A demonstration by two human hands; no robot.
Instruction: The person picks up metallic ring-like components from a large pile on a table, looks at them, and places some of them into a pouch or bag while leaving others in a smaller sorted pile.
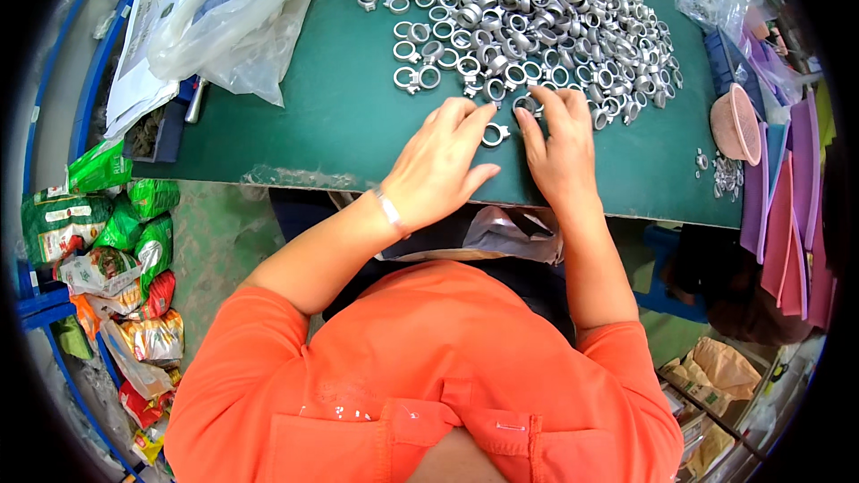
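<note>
A large heap of silver metal rings (pixel 528 9), each with a small lug on its rim, covers the far part of the green table (pixel 340 143). One single ring (pixel 493 134) lies on the table between my hands, apart from the heap. My left hand (pixel 434 165) is open beside it, palm down, thumb spread and fingertips at the heap's near edge. At that same edge my right hand (pixel 565 143) has thumb and index finger around another metal ring (pixel 524 104), partly hidden by the fingers. A pale band circles my left wrist.
Clear plastic bags (pixel 259 27) and papers (pixel 148 45) lie at the table's left. Small metal parts (pixel 727 177) and a pink basket (pixel 736 125) are at the right edge. Green packages (pixel 134 224) stand left on the floor; purple and red sheets (pixel 787 224) hang right.
</note>
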